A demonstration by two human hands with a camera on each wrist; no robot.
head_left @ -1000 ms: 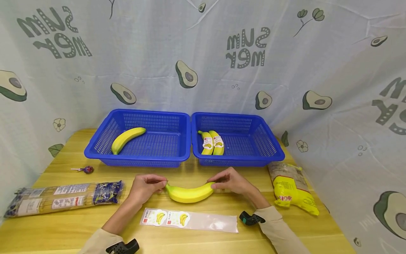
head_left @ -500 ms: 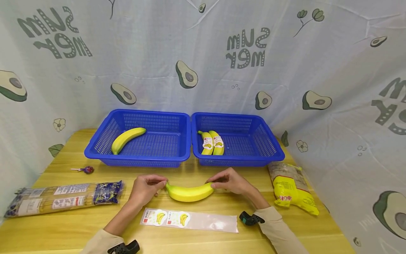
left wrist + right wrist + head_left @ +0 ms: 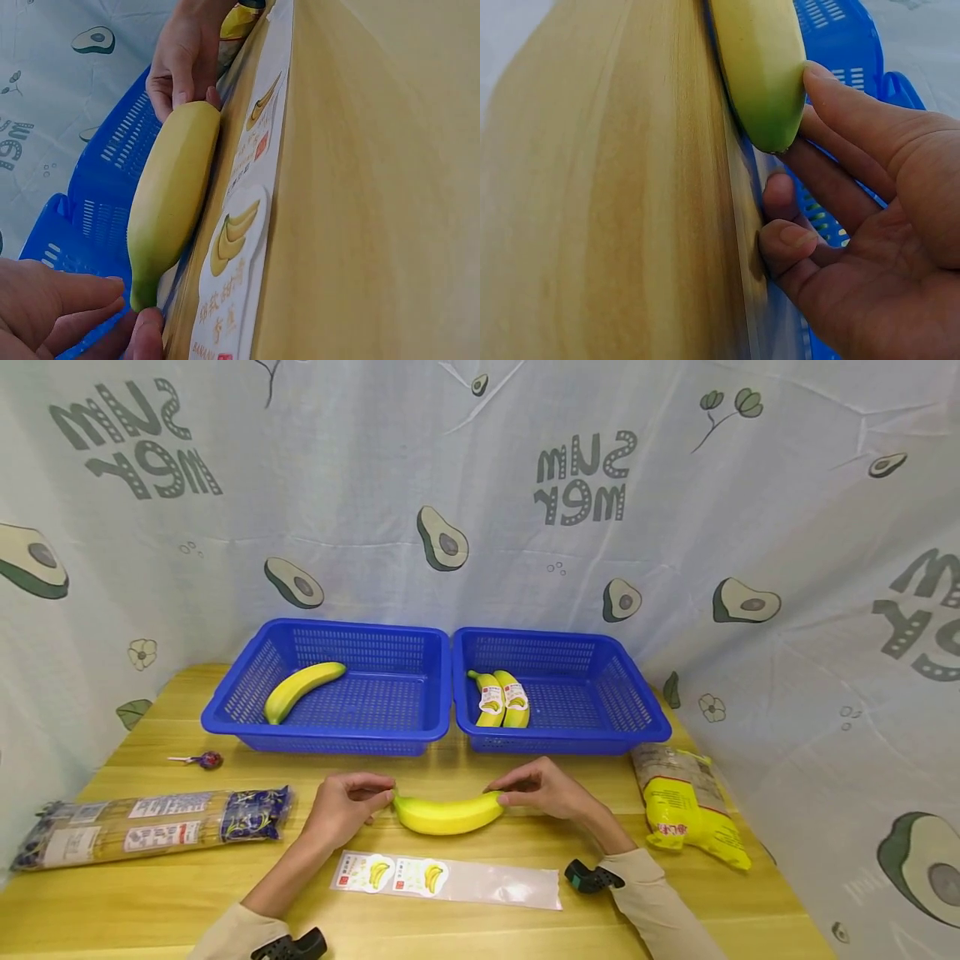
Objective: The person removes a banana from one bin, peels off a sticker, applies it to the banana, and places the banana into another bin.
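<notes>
Head view: a bare banana (image 3: 448, 813) lies on the table (image 3: 150, 893) between both hands, its bag (image 3: 450, 879) empty just in front; two bagged bananas (image 3: 502, 697) already sit in the right basket (image 3: 637, 710), so bagging looks unfinished.

Left wrist view: the left hand (image 3: 60, 311) pinches the stem end.

Right wrist view: the right hand (image 3: 855, 217) grips the other tip.

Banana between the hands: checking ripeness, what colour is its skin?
Yellow, greenish at both tips; left wrist view shows it best.

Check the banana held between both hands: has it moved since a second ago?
No. The banana keeps its place between the plastic sleeve and the blue baskets; the small frame shift matches the baskets' own.
</notes>
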